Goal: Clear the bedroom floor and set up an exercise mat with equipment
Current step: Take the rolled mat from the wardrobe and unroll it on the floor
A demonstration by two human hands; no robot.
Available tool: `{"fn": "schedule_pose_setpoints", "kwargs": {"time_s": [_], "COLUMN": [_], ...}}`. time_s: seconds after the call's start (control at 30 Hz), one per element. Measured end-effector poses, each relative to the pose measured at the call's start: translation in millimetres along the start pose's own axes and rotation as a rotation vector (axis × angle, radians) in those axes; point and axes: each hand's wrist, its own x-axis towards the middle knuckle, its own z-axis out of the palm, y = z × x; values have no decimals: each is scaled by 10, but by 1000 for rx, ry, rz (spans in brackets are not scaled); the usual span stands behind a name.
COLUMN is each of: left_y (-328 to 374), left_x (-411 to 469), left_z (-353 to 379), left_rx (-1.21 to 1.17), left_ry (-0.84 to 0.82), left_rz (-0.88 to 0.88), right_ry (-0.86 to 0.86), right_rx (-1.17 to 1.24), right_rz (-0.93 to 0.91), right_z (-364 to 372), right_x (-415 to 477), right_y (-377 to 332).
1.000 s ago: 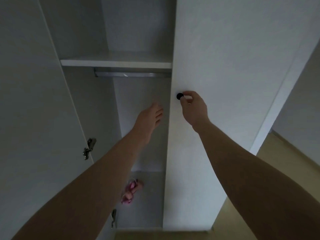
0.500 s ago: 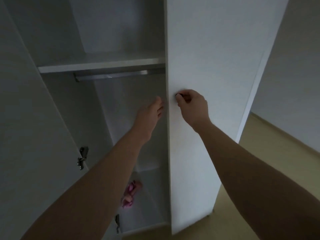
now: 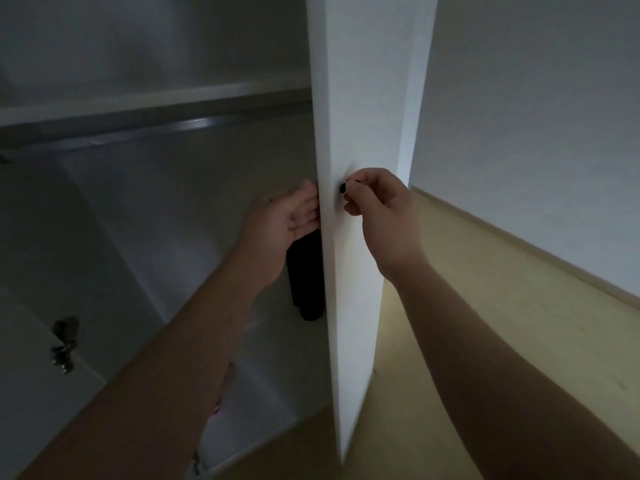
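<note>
The right hand [image 3: 381, 216] pinches the knob [image 3: 342, 188], the left hand [image 3: 284, 220] lies flat against the door [image 3: 360, 98] edge beside it; pulling smoothly seems wise.

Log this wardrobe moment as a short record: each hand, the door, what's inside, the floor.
right hand: pinches the black knob on the white door
left hand: open, fingers at the door's inner edge
door: partly open, seen nearly edge-on
inside: dark roll standing upright behind the door edge, partly hidden; possibly the mat, cannot confirm
fittings: shelf with a metal rail under it; hinge at lower left
floor: yellowish, to the right of the wardrobe
</note>
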Motion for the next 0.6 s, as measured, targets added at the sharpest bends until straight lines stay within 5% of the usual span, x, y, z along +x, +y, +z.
{"fn": "schedule_pose_setpoints", "kwargs": {"time_s": [0.6], "left_y": [-78], "left_x": [49], "left_z": [1446], "left_rx": [298], "left_ry": [-581], "left_rz": [109], "right_ry": [492], "right_rx": [-125], "right_rz": [62], "right_z": [-1382], "right_x": [-315], "right_y": [71]}}
